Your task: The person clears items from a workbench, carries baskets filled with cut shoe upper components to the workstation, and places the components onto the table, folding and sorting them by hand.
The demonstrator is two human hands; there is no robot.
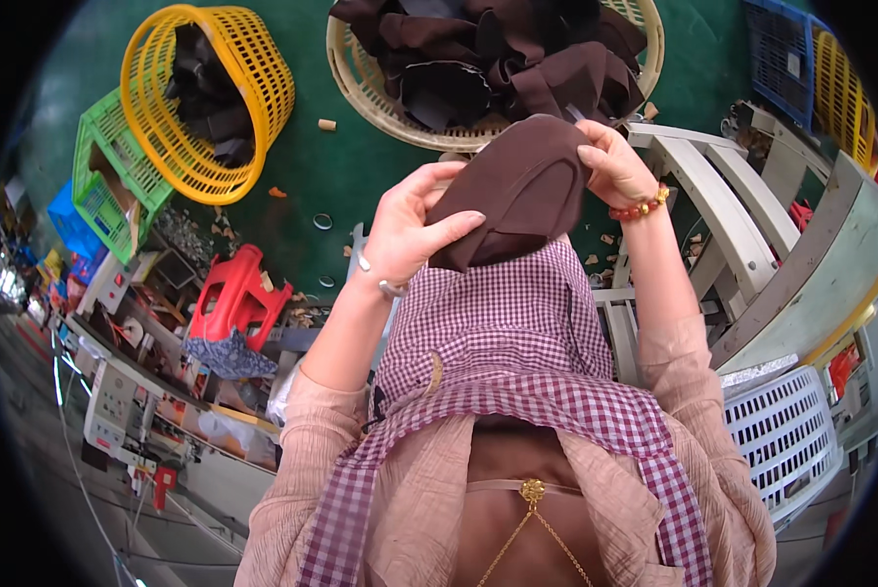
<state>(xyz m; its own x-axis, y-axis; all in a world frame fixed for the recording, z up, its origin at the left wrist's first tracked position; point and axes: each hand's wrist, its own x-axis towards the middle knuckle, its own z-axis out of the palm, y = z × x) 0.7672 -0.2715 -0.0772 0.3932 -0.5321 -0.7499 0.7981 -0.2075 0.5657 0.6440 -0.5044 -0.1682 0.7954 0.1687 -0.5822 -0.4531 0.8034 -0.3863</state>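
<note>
In front of my lap I hold a dark brown shoe upper (pixel 517 191), soft and rounded at its far end, with a curved seam across it. My left hand (pixel 421 217) grips its near left edge, thumb on top and fingers beneath. The far right edge is pinched by my right hand (pixel 615 168), between thumb and fingers. Just beyond stands a cream basket (pixel 361 115) heaped with similar brown pieces (pixel 586 78). The underside of the upper is hidden.
A yellow basket (pixel 277 98) with dark pieces leans by a green crate (pixel 96 142) at the far left. Nearer are a red stool (pixel 231 293) and a machine (pixel 116 411). On the right stand a grey metal frame (pixel 718 210) and a white basket (pixel 786 440). Scraps dot the green floor.
</note>
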